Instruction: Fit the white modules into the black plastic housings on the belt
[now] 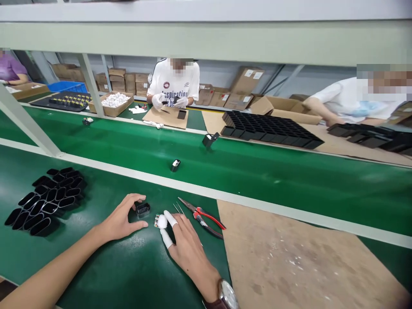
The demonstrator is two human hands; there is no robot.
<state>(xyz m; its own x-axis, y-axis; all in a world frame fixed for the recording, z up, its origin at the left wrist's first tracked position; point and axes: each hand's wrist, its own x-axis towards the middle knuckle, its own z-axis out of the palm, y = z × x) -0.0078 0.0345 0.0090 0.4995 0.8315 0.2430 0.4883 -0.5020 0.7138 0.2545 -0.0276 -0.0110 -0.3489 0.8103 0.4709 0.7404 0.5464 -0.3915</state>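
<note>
My left hand [120, 219] is curved with thumb and fingers apart beside a small open black case [143, 209] standing on the green bench. Fingertips are close to its far left side; I cannot tell whether they touch. White finger covers sit on the thumb and index finger of my right hand [186, 240]. Between those two fingertips is a small circuit board [156, 220] with a round white pad [162, 221] on it. Just beyond this hand lie red-and-black long-nose pliers [201, 214] and thin metal tweezers [179, 207], partly hidden by the fingers.
Several empty black oval cases [48, 199] stand grouped at left. Cardboard [289, 257] covers the bench at right. A green conveyor [135, 150] carries a few small black units [175, 165]. Across it, co-workers sit near a large black case block [270, 131]. A slanted post [35, 124] rises at left.
</note>
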